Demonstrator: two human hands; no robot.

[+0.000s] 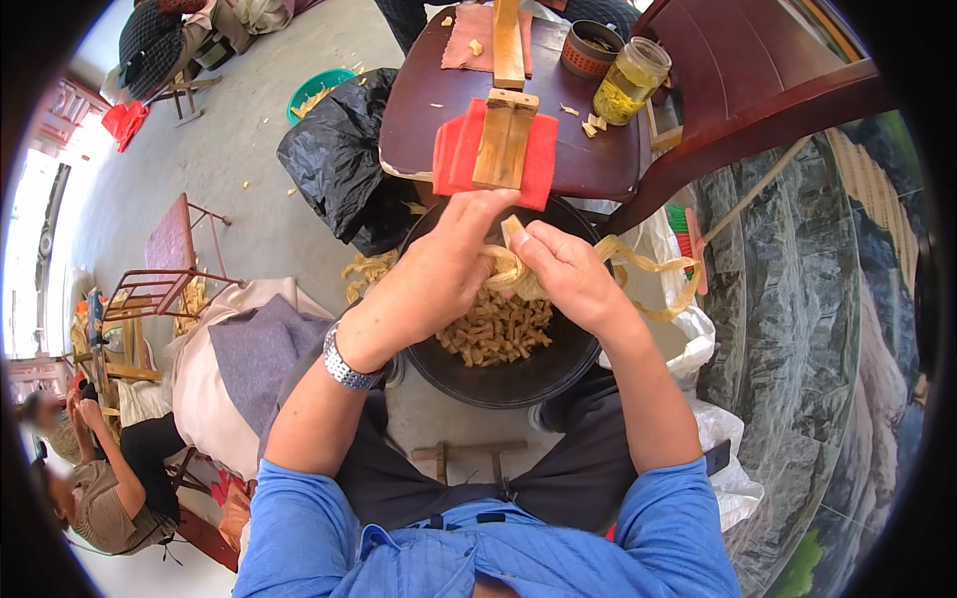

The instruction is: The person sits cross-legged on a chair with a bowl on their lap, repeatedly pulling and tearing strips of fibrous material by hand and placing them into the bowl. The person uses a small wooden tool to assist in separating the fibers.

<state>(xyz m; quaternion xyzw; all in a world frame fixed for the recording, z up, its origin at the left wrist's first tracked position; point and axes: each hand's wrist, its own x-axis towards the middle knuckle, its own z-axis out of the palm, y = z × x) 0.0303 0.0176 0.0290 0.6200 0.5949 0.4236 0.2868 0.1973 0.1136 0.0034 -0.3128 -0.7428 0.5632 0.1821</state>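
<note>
My right hand (pixel 564 273) pinches the end of a pale yellow fibrous strip (pixel 649 263) between thumb and fingers. The strip loops between both hands and trails off to the right in a curl. My left hand (pixel 452 265) closes around the folded part of the strip; its fingertips are partly hidden. Both hands are above a black round basin (pixel 497 392) with many short, light brown cut pieces (pixel 497 329) inside. Just beyond my left fingers, a grooved wooden block (pixel 505 142) lies on a folded red cloth (pixel 538 164) at the chair seat's near edge.
The dark red chair (pixel 415 112) bears a second wooden bar (pixel 508 48), a glass jar (pixel 632 78) with yellow pieces in liquid and a small tin (pixel 591 48). A black plastic bag (pixel 336 161) stands left, a broom (pixel 691 239) right. Other people (pixel 112 478) sit left.
</note>
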